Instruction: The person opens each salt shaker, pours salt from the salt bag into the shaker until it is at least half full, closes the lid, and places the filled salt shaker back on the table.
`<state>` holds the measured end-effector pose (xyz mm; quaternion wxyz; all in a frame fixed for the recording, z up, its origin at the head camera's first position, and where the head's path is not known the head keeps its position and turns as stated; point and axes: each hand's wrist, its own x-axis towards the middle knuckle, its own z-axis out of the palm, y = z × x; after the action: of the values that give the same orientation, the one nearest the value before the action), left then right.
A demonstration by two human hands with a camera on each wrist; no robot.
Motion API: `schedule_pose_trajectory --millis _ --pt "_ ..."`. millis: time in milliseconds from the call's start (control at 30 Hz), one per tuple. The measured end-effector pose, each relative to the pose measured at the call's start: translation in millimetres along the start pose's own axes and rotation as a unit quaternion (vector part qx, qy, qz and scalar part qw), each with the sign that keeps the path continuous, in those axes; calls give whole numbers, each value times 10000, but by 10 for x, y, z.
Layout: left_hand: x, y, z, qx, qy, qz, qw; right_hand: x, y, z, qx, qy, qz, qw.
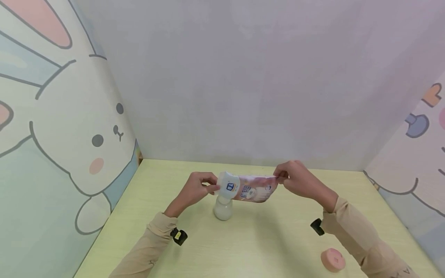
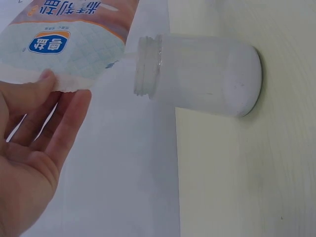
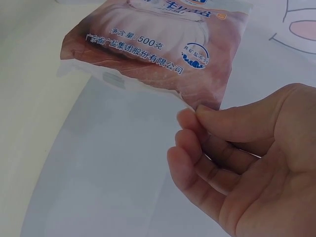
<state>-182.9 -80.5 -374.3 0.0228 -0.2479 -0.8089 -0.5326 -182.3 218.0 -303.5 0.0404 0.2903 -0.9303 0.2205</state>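
Observation:
A pink and white salt bag (image 1: 255, 188) is stretched sideways between both hands, above the table. My left hand (image 1: 198, 189) pinches its white end, thumb on top in the left wrist view. With thumb and forefinger, my right hand (image 3: 242, 153) pinches a corner at the bag's other end, which is raised higher. Below the left end stands an uncapped clear jar (image 2: 202, 74), upright on the table, with white contents at its bottom. In the left wrist view, a corner of the bag points at the jar's mouth, and a faint pale streak lies between them.
A round pink lid (image 1: 333, 260) lies on the pale yellow table (image 1: 222, 247) at the near right, beside the right sleeve. A grey-white panel (image 1: 243, 85) rises behind the table. Walls with cartoon rabbit prints (image 1: 80, 127) flank it on both sides.

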Motion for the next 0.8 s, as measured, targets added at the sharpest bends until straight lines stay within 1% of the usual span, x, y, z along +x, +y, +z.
schedule_pose_trajectory --millis 333,800 --pt "10 -18 -12 -60 -10 28 10000 20 -24 -18 25 16 -29 10000" --pt "-8 -18 -5 -53 -8 -56 10000 11 -16 13 -49 21 -12 10000"
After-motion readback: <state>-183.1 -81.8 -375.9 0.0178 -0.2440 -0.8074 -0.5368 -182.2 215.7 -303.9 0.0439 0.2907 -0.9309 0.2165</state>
